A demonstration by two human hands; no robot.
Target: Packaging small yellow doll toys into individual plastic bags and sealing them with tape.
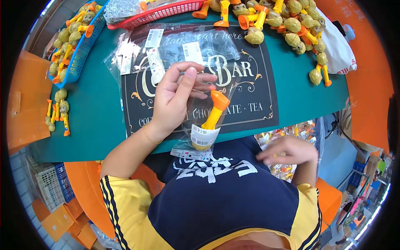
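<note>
Bagged yellow-orange toy (213,118) sits over your near edge of the green table (304,100) and black mat (268,98). Your left hand (177,89), fingers spread, is just beside it; film grip: cannot tell. Your right hand (289,149), blurred, curls; contents: cannot tell.

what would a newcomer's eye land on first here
The yellow plastic toy with a flared orange end likely draws the eye, near the centre beside the bare left hand. Next comes the heap of tan-and-yellow plastic toys at upper right, then the blue plastic basket of similar ones at upper left.
</note>
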